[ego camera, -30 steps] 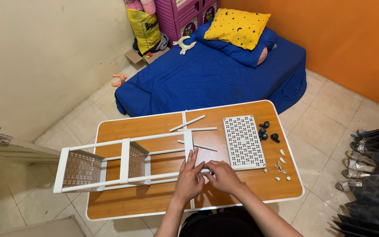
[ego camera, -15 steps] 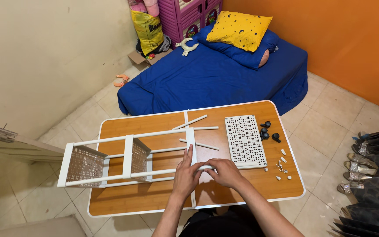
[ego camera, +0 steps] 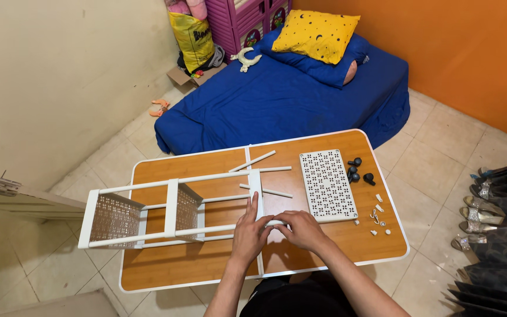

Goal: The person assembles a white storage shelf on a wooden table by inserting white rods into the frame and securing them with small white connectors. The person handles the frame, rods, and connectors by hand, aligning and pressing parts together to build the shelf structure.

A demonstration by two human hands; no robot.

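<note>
A partly built white rack of tubes and perforated shelves lies on its side on a wooden folding table, its left end overhanging the edge. My left hand rests on the rack's rightmost shelf panel, fingers pointing up along it. My right hand pinches a short white tube at the near right corner of that panel. A loose perforated white shelf lies flat just right of my hands.
Loose white tubes lie at the table's middle back. Black caster wheels and small white fittings sit near the right edge. A blue mattress with a yellow pillow lies behind. Shoes line the floor at the right.
Both hands stay at the rack's right end. The rack has shifted slightly to the right on the table; the view has shifted a little.
</note>
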